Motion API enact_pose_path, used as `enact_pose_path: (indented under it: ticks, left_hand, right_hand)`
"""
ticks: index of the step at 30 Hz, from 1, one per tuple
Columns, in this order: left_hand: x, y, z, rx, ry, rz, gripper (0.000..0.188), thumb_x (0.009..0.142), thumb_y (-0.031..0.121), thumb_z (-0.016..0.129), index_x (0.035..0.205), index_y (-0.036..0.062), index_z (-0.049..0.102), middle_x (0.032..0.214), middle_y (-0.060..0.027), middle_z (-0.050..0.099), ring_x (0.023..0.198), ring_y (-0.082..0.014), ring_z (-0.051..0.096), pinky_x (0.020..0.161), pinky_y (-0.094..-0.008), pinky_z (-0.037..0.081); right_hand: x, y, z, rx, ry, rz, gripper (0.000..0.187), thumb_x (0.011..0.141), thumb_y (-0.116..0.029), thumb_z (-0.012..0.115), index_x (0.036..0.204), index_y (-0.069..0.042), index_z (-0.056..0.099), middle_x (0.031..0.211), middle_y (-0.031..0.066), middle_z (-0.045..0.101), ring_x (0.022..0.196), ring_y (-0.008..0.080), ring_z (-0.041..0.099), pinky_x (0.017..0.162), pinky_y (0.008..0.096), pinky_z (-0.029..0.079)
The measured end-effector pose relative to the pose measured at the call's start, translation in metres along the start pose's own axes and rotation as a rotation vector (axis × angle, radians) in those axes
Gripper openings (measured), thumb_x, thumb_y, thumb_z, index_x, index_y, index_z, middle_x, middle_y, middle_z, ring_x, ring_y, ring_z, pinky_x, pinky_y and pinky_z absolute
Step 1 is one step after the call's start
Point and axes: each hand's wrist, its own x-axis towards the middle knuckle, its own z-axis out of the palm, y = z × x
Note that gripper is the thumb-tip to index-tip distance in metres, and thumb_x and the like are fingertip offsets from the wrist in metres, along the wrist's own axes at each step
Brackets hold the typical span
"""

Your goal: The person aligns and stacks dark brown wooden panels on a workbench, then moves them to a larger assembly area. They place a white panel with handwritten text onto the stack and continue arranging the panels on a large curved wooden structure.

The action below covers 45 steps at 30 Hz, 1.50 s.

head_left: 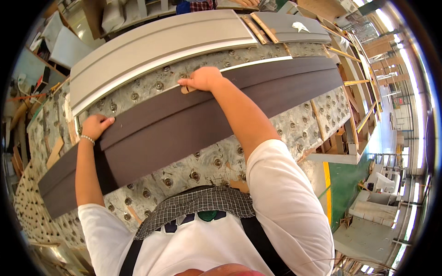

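Dark brown panel [184, 129] lies slantwise across the metal surface [182, 175], its left end nearer the person. Toward that end, the left hand [95, 127] grips the far edge, thumb on top. Beyond lies a beige panel [161, 41] with a white edge. Near the brown one's middle, the right hand [205, 79] is curled at the far edge, over a small tan piece [186, 89]; whether it holds that or the edge, I cannot tell. Farther right, a white scrap [300, 27] sits on a grey panel [290, 33].
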Motion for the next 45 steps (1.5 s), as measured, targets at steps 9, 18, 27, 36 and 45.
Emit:
enact_pose_path:
  ticks: [9, 18, 27, 36, 45]
  left_hand:
    - [-0.082, 0.086, 0.043, -0.040, 0.013, -0.008, 0.059, 0.075, 0.062, 0.058, 0.076, 0.0053, 0.073, 0.073, -0.0151, 0.067, 0.072, -0.0317, 0.064, 0.065, -0.0403, 0.049]
    - [-0.118, 0.142, 0.064, -0.122, -0.106, 0.056, 0.065, 0.075, 0.066, 0.056, 0.085, 0.0047, 0.072, 0.080, -0.0172, 0.068, 0.080, -0.0329, 0.065, 0.071, -0.0409, 0.050]
    - [-0.143, 0.111, 0.066, -0.149, -0.131, 0.128, 0.049, 0.070, 0.041, 0.073, 0.095, -0.0001, 0.069, 0.092, -0.0155, 0.062, 0.083, -0.0316, 0.062, 0.074, -0.0394, 0.049]
    - [-0.115, 0.200, 0.093, -0.140, -0.197, 0.214, 0.049, 0.073, 0.047, 0.069, 0.077, -0.0020, 0.065, 0.074, -0.0168, 0.059, 0.072, -0.0348, 0.057, 0.064, -0.0415, 0.046]
    - [-0.079, 0.321, 0.117, -0.201, -0.202, 0.259, 0.056, 0.076, 0.053, 0.066, 0.086, -0.0022, 0.067, 0.082, -0.0177, 0.062, 0.080, -0.0351, 0.061, 0.071, -0.0408, 0.048]
  right_hand:
    - [-0.097, 0.049, 0.020, -0.021, 0.024, -0.009, 0.068, 0.084, -0.074, 0.034, 0.091, -0.019, 0.074, 0.092, 0.0101, 0.069, 0.093, 0.0293, 0.064, 0.076, 0.0407, 0.049]
    - [-0.216, 0.127, 0.048, -0.123, 0.838, 0.249, 0.053, 0.081, -0.043, 0.063, 0.120, -0.009, 0.056, 0.126, 0.0113, 0.055, 0.124, 0.0277, 0.043, 0.098, 0.0491, 0.032]
    - [-0.340, 0.025, 0.179, 1.496, 1.169, 0.675, 0.075, 0.085, -0.011, 0.065, 0.142, 0.004, 0.018, 0.139, 0.0171, 0.037, 0.125, 0.0254, 0.039, 0.107, 0.0365, 0.028]
    - [-0.336, 0.088, 0.151, 1.920, 1.335, 0.639, 0.067, 0.087, 0.003, 0.058, 0.143, -0.002, 0.021, 0.136, 0.0139, 0.038, 0.121, 0.0242, 0.044, 0.103, 0.0347, 0.036]
    - [-0.360, 0.189, 0.157, 1.988, 1.160, 0.551, 0.053, 0.088, 0.000, 0.057, 0.135, 0.000, 0.033, 0.127, 0.0137, 0.049, 0.114, 0.0227, 0.050, 0.099, 0.0356, 0.040]
